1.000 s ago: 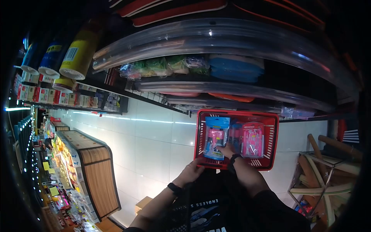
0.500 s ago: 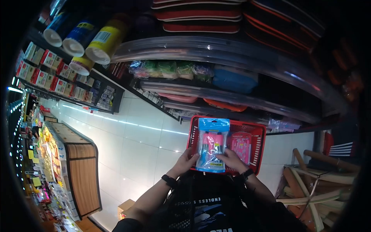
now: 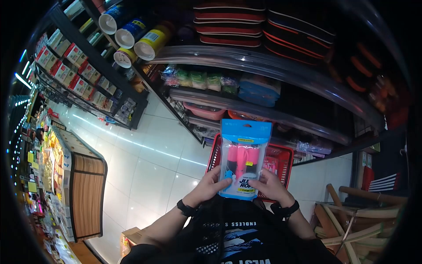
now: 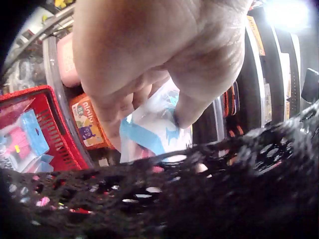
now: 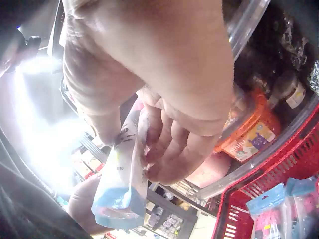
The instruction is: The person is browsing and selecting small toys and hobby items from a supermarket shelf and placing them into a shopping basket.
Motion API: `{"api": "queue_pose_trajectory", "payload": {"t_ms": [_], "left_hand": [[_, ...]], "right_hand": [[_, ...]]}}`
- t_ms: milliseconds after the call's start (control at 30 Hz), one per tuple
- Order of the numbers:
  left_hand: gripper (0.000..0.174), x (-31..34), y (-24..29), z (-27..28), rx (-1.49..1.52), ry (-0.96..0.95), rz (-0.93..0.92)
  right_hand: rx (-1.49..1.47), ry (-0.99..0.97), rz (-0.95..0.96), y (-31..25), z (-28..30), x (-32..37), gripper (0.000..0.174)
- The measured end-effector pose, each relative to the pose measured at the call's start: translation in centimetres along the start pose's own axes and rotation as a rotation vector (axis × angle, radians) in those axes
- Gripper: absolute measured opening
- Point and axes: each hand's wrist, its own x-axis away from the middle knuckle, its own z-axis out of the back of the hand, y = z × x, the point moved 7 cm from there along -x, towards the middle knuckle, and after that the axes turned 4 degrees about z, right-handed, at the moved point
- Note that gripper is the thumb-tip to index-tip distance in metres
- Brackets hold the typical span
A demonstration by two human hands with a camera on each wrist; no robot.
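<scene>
Pouch [image 3: 243,154] now outside red basket [image 3: 287,165]

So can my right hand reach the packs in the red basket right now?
Probably not while your right hand pinches the jump rope pouch; once freed, it likely could, since the basket's top is open.

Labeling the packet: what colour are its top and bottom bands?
Both bands on the packet are bright blue; shows best in the head view.
</scene>
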Motion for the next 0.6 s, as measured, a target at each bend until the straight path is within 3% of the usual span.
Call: {"api": "queue_pose_trajectory", "payload": {"t_ms": [233,600], "left_hand": [[0.054,1.1,3.0,-1.7,-0.077,0.035,-0.036],[0.044,-1.1,5.9,-3.9,-0.063,-0.015,-0.162]], "right_hand": [[-0.037,-0.017,0.163,-4.0,-0.5,1.0,0.040],[0.063,0.255,0.293,-7.0,0.8,1.7,0.042]]}}
